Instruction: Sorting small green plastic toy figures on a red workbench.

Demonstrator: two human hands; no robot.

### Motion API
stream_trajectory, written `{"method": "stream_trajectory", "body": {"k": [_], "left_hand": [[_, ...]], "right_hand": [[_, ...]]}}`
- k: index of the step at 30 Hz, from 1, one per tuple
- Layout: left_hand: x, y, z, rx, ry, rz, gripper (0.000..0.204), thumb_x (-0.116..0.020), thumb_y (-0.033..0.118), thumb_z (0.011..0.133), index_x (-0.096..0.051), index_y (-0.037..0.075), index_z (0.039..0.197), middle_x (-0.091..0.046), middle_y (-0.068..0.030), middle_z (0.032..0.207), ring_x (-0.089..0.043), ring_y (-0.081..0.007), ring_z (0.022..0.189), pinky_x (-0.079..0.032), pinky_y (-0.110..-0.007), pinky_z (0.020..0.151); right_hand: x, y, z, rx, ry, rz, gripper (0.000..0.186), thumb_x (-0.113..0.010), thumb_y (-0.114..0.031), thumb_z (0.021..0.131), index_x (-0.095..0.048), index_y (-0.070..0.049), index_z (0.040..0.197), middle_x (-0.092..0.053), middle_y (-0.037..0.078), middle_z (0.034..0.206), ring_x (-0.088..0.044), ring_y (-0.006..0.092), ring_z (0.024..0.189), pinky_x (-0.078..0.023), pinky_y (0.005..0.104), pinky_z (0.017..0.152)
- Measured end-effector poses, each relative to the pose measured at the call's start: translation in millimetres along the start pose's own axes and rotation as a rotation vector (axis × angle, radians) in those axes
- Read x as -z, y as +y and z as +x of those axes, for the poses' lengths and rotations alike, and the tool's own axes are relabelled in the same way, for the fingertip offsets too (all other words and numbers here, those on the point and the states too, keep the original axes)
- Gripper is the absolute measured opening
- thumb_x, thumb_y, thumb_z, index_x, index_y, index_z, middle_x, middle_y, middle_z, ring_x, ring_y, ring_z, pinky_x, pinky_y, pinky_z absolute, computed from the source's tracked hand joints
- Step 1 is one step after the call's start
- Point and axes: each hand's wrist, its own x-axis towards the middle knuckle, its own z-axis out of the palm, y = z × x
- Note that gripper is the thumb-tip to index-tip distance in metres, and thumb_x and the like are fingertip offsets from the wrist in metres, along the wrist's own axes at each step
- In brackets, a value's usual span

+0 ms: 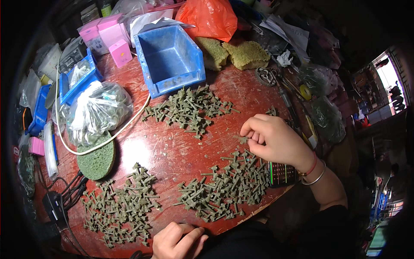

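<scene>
My right hand (276,139) is over the right part of the red table, fingers curled in a pinch. At its fingertips shows a small grey-green bolt-like part (243,140), partly covered by the fingers. My left hand (176,241) rests at the near table edge with its fingers curled in; the palm side is hidden. Beside it spreads a left pile of grey-green bolt-like parts (123,209). A second pile of these parts (228,185) is between my hands, below the right one. The far pile of parts (192,108) lies before a blue bin (170,88).
A phone-like device with a lit screen (282,173) lies under my right wrist. Leftward are a green round sponge pad (98,160), a tied plastic bag (100,110) and a white cable (125,126). Yellow sponges (248,55) and a red bag (208,19) sit behind; tools (288,101) lie right.
</scene>
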Motion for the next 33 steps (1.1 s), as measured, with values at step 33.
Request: {"method": "stream_trajectory", "body": {"k": [33], "left_hand": [[-2.0,-1.1,1.4,-0.031,0.026,0.007,0.026,-0.086,0.005,0.079,-0.074,0.006,0.102,-0.068,-0.0093,0.089,-0.065,-0.0295,0.079,-0.05,-0.042,0.074]], "right_hand": [[-65.3,-116.6,64.2,0.217,-0.352,1.257,0.023,-0.062,-0.003,0.094,-0.062,0.007,0.115,-0.07,0.015,0.102,-0.072,0.0175,0.09,-0.059,0.0316,0.077]]}}
